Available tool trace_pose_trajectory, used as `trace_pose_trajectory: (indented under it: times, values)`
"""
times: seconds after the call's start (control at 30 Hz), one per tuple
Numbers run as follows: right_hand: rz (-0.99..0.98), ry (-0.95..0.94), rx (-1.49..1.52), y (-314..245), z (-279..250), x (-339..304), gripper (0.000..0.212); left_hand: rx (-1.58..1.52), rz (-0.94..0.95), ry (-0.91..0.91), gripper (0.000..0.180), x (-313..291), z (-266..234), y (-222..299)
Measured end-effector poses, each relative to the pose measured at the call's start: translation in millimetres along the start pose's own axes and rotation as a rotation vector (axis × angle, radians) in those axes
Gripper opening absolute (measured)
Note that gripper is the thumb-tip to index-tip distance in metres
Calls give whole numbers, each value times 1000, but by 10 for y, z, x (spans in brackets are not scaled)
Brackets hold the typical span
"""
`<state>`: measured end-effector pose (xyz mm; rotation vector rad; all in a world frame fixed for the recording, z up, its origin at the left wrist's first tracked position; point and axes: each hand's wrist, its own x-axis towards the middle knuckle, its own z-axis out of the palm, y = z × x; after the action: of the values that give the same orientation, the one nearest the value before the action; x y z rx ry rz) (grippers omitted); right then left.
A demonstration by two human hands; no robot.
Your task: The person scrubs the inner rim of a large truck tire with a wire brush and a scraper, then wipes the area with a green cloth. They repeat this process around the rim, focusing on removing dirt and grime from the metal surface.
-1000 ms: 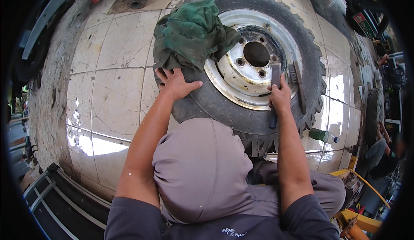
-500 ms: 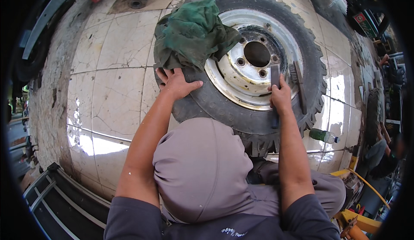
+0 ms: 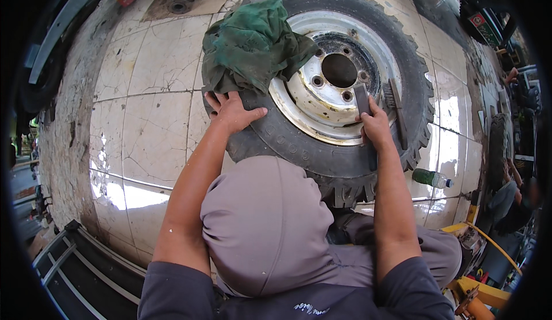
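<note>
A large black tyre (image 3: 299,150) on a worn silver wheel rim (image 3: 322,104) lies flat on the floor in front of me. My left hand (image 3: 232,115) rests on the tyre's left sidewall, fingers spread, just below a crumpled dark green cloth (image 3: 247,50). Over the rim's lower right part, my right hand (image 3: 375,126) is closed round a flat, dark grey bar-shaped tool (image 3: 361,98). Its upper end lies near the bolt holes; its lower end shows beside my wrist. A wire brush (image 3: 398,113) lies across the rim and tyre, right of that hand.
A green-tinted plastic bottle (image 3: 431,178) lies on the tiled floor (image 3: 155,119) right of the tyre. Yellow metal parts (image 3: 483,291) stand at lower right, a black metal frame (image 3: 86,268) at lower left. Another person (image 3: 509,205) is at the far right edge beside another tyre (image 3: 497,147).
The bar-shaped tool in my right hand has tilted, its upper end swinging slightly left. My left hand keeps its place on the tyre. The whole view has shifted a little.
</note>
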<state>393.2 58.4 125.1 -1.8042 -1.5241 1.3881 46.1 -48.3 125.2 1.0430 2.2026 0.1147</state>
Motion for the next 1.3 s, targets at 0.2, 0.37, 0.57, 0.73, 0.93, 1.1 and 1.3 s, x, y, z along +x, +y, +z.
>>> trace_pose_trajectory:
  times: [0.2,0.37,0.57,0.73,0.93,1.1,1.3]
  values:
    - [-18,26,12,76,-41,68,67,-16,29,14,134,-25,-7,26]
    - [4,72,25,-10,0,21,67,5,-6,-31,134,-4,-29,-3]
    - [6,61,-15,-50,-56,35,67,-12,3,-34,132,0,-32,-10]
    - [5,2,5,-1,-95,52,66,-43,25,17,130,-10,1,-16]
    - [16,-14,-1,-10,-126,59,67,12,9,-19,132,30,-16,-3]
    - [1,17,-139,-511,-332,55,65,-19,14,3,134,-44,-24,-16]
    - [22,47,-213,-546,-476,115,69,-4,40,-11,135,23,-12,9]
